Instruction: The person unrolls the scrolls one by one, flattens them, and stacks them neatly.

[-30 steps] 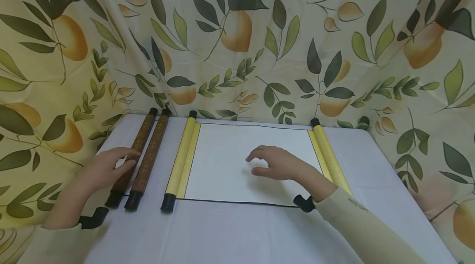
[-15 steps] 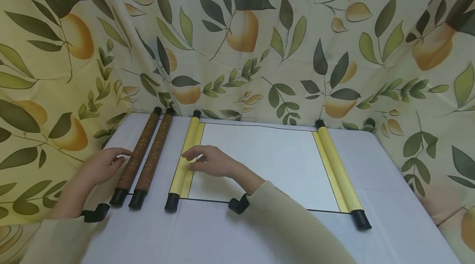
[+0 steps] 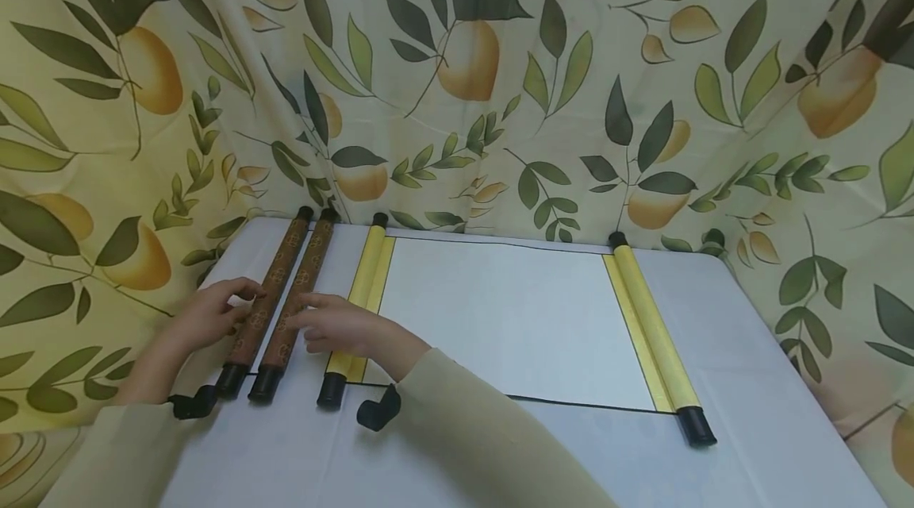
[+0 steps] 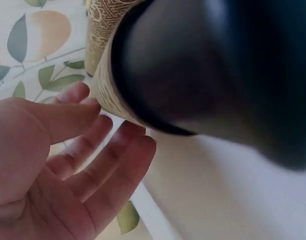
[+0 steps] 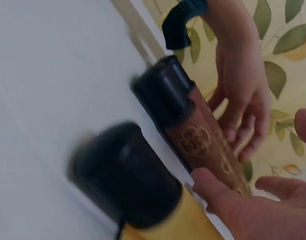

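Brown gold-patterned scroll [image 3: 310,268] is laid on the white table covering [image 3: 714,309], left of the unrolled yellow-edged scroll [image 3: 493,309]. The left hand [image 3: 209,315] is placed at the outer brown roller [image 3: 277,274], fingers loosely curved and unclosed. The right hand [image 3: 344,325] is extended across the left yellow roller [image 3: 365,270], fingers relaxed at the inner brown roller [image 3: 281,349]; firm contact cannot be confirmed.
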Available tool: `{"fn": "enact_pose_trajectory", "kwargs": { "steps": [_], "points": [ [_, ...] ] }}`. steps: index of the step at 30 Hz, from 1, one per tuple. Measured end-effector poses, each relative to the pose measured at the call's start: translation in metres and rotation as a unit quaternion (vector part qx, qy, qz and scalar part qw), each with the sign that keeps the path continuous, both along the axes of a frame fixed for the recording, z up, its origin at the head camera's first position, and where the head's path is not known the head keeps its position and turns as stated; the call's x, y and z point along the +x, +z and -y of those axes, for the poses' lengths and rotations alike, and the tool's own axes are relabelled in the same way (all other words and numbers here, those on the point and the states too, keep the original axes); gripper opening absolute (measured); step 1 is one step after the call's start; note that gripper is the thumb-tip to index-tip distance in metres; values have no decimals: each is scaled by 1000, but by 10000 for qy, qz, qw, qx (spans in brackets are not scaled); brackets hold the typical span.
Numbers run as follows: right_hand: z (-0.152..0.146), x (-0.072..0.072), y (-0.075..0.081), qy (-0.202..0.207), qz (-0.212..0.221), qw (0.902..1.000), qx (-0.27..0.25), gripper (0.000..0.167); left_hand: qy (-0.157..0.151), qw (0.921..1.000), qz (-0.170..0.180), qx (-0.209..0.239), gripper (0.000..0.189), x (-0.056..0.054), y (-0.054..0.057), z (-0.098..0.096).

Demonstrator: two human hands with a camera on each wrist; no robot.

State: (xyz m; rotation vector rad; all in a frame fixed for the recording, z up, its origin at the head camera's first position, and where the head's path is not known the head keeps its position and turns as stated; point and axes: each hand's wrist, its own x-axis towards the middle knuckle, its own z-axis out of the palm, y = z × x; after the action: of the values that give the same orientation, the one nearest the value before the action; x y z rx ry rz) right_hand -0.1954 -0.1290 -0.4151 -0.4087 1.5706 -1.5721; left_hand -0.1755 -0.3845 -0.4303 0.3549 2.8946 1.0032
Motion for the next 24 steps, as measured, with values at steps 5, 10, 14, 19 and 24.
{"fn": "enact_pose_trajectory", "kwargs": {
  "steps": [5, 10, 14, 19, 24],
  "points": [
    [12, 8, -1, -209, 382, 9989, -199, 70, -37, 9977, 449, 505, 41, 0, -1, -1],
    [17, 12, -4, -317, 667, 9959, -517, 73, -110, 9884, 1057, 1085, 51, -1, -1, -2],
    [17, 11, -2, -603, 769, 9930, -659, 75, -84, 9747, 1682, 1467, 61, -3, -1, -5],
    [10, 6, 3, -747, 651, 9934, -572, 78, -31, 9478, 2413, 2084, 72, 1, 6, -5],
    [4, 7, 0, -890, 480, 9929, -630, 64, -81, 9295, 2593, 2620, 69, 13, 17, -12]
  ]
}}
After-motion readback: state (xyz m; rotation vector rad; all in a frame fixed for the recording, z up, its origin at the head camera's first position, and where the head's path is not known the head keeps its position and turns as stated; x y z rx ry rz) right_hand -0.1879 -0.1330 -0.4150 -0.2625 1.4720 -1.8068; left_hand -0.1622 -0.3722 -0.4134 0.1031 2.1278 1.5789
